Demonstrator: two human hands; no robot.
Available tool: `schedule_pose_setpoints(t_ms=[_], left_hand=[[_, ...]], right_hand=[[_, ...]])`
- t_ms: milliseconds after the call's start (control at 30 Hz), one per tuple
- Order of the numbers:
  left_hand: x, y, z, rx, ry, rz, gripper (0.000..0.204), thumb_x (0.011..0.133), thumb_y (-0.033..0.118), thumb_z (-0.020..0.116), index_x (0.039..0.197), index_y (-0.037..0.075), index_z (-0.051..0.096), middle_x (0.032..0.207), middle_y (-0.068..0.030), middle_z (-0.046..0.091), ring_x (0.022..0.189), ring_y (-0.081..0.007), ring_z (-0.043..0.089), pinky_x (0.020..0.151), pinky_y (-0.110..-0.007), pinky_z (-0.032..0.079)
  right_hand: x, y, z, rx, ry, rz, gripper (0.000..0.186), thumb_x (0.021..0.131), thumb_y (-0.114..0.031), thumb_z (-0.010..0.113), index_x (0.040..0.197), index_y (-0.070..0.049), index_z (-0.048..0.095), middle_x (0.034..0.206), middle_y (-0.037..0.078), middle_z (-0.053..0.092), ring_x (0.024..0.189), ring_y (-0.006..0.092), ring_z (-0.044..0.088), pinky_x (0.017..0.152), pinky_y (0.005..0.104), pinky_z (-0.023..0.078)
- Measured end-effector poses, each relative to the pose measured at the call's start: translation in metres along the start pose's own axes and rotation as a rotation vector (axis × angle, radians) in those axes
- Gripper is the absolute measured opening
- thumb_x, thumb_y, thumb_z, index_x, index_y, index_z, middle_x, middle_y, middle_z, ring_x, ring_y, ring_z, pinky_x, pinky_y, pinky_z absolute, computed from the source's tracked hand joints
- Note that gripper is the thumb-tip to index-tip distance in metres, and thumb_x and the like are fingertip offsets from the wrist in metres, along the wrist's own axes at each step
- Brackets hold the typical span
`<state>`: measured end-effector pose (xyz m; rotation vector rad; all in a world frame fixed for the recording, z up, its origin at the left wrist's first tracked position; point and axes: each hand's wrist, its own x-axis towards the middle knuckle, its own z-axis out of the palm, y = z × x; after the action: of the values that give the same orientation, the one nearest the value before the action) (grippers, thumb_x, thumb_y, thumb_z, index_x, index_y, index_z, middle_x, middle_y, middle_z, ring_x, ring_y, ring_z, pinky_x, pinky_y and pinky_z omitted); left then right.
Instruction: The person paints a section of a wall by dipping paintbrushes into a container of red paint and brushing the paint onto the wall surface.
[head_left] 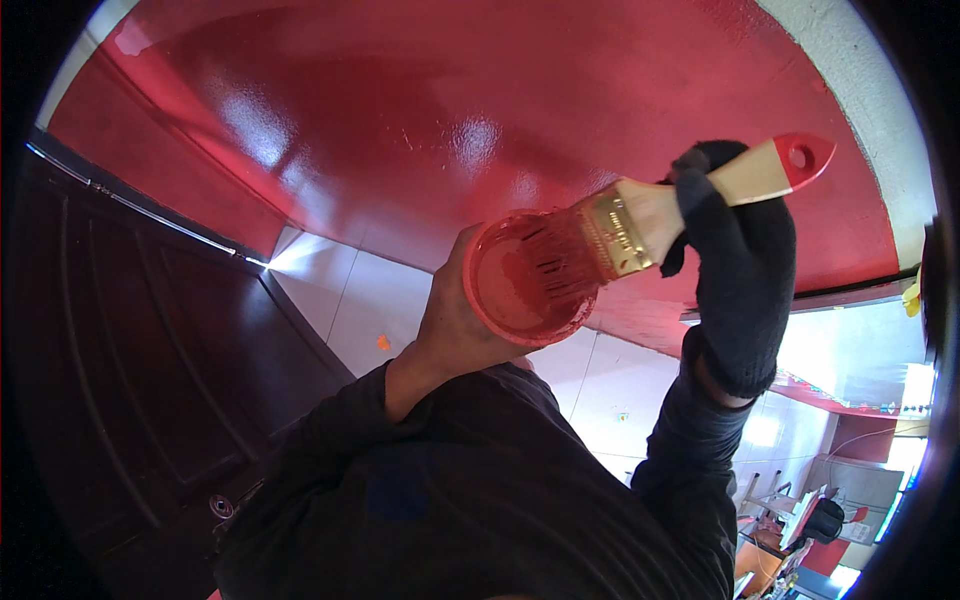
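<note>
My bare left hand (447,318) is wrapped round the side of a round tub of red paint (503,290), holding it up in front of my body. In my right hand (742,265), which wears a black knitted glove, is a flat paintbrush (655,215) with a pale wooden handle, a red handle tip and a gold metal band. The brush is tilted, its bristles red with paint and lying over the right part of the tub's opening. Whether the bristle tips touch the paint surface, I cannot tell.
A glossy red wall (400,110) stands close ahead, with pale wall at its upper right edge. On the left is a dark panelled door (150,350). White floor tiles (345,300) bear an orange spot (383,343). Furniture and a black chair (825,520) stand at lower right.
</note>
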<state>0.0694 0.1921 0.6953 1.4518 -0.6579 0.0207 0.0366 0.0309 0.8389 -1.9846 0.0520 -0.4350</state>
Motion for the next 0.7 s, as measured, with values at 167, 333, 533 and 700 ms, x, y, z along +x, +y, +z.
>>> schedule_pose_setpoints(t_ms=[167,333,533,700], left_hand=[[0.003,-0.003,-0.001,-0.012,-0.027,-0.004,0.089,0.048,0.019,0.085,0.12,0.001,0.036,0.114,-0.013,0.049,0.105,-0.0222,0.051,0.089,-0.033,0.042],[0.006,-0.004,0.002,-0.007,-0.086,-0.049,0.089,0.047,0.017,0.085,0.119,0.001,0.036,0.115,-0.0133,0.049,0.106,-0.0226,0.05,0.089,-0.034,0.041],[0.006,0.002,0.003,0.016,-0.102,-0.099,0.084,0.05,0.014,0.085,0.117,0.001,0.037,0.114,-0.0134,0.049,0.103,-0.0223,0.051,0.088,-0.033,0.042],[0.009,0.002,0.007,-0.008,-0.096,-0.116,0.082,0.05,0.014,0.085,0.116,0.001,0.037,0.111,-0.0128,0.05,0.1,-0.0215,0.052,0.085,-0.032,0.043]], right_hand=[[-0.007,0.036,0.001,0.337,0.207,0.169,0.03,0.086,-0.022,0.05,0.098,0.006,0.051,0.072,0.011,0.054,0.057,0.0162,0.055,0.048,0.0231,0.042],[-0.022,0.068,0.002,0.416,0.172,0.206,0.034,0.089,-0.028,0.044,0.101,0.004,0.047,0.072,0.013,0.056,0.058,0.0178,0.056,0.05,0.0248,0.043],[-0.03,0.078,0.001,0.617,0.11,0.323,0.031,0.089,-0.026,0.045,0.1,0.003,0.047,0.07,0.012,0.056,0.058,0.018,0.055,0.053,0.0253,0.042],[-0.036,0.095,-0.006,0.736,0.097,0.345,0.029,0.088,-0.026,0.046,0.099,0.001,0.047,0.07,0.011,0.054,0.059,0.0174,0.054,0.054,0.0254,0.042]])
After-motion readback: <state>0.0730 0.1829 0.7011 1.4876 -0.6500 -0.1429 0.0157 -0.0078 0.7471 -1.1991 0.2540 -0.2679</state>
